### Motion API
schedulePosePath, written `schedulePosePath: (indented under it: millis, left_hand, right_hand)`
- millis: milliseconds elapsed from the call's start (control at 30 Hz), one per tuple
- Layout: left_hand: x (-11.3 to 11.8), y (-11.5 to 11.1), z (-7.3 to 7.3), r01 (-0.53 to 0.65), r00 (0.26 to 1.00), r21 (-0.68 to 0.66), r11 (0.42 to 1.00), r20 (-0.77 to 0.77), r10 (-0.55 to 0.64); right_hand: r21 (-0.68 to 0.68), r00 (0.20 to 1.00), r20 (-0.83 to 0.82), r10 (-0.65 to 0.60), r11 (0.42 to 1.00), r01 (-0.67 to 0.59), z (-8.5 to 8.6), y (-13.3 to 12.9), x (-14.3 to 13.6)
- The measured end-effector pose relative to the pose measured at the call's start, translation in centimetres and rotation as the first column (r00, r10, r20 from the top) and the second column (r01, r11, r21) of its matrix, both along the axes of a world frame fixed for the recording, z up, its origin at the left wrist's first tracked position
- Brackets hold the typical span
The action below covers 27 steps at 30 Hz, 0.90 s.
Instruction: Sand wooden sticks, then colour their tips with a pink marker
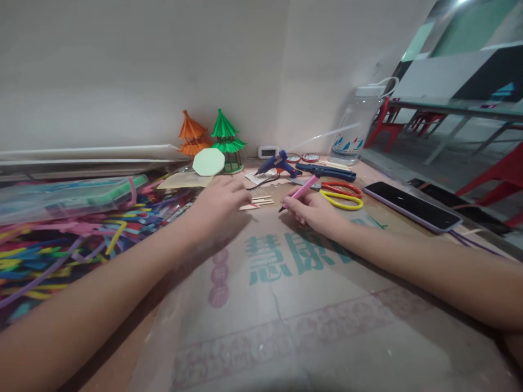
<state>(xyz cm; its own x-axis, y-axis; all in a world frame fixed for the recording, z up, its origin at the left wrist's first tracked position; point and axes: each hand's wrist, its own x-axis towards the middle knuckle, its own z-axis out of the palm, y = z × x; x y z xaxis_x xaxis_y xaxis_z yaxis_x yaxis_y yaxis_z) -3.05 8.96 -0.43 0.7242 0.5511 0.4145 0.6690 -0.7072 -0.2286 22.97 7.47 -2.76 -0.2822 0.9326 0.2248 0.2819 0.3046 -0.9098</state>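
A pink pen [306, 188] is held in my right hand [316, 211], its dark tip pointing down to the left. My left hand [223, 204] is bent over the near ends of several thin wooden sticks [265, 201]; a small reddish tip shows by its fingers, and what they pinch is too small to make out. Behind the sticks lies a blue glue gun [278, 162]. Scissors with red and yellow handles [343, 202] rest just beyond my right hand. A pale green octagon [208, 162] leans in front of an orange tower [192, 132] and a green tower [225, 136].
Colourful pipe cleaners [53, 261] and a clear plastic case [69, 198] fill the left side. On the right are a phone [412, 206], blue pliers or a cutter [327, 172] and a clear bottle [352, 130]. A small white timer [268, 152] stands by the wall.
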Motion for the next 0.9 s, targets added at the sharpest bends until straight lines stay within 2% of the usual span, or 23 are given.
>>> schedulePosePath:
  millis: [67, 167, 300, 533, 733, 900]
  left_hand:
    - [-1.4, 1.2, 0.2, -0.259, 0.965, 0.038, 0.965, -0.037, 0.260]
    - [-2.7, 2.4, -0.1, -0.335, 0.940, 0.036, 0.942, -0.064, 0.336]
    - [-2.4, 2.3, -0.5, -0.312, 0.949, 0.018, 0.950, -0.042, 0.313]
    - [-0.5, 0.4, -0.7, -0.219, 0.974, -0.091, 0.972, -0.078, 0.212]
    - [-0.4, 0.4, -1.2, -0.210, 0.971, -0.058, 0.976, -0.125, 0.202]
    - [0.7, -1.1, -0.4, -0.204, 0.972, -0.018, 0.979, -0.121, 0.200]
  right_hand:
    - [-0.014, 1.000, 0.004, 0.018, 1.000, -0.018, 0.1, -0.1, -0.1]
    - [-0.024, 1.000, 0.014, 0.021, 1.000, -0.021, 0.2, -0.1, -0.1]
    - [-0.033, 1.000, 0.015, 0.012, 0.999, -0.011, 0.1, -0.1, -0.1]
    - [-0.026, 0.999, 0.032, 0.016, 1.000, -0.016, 0.2, -0.2, -0.1]
    - [-0.029, 0.999, 0.027, 0.035, 0.999, -0.034, 0.2, -0.2, -0.1]
    - [-0.009, 0.999, -0.016, 0.027, 1.000, -0.027, 0.3, -0.3, -0.1]
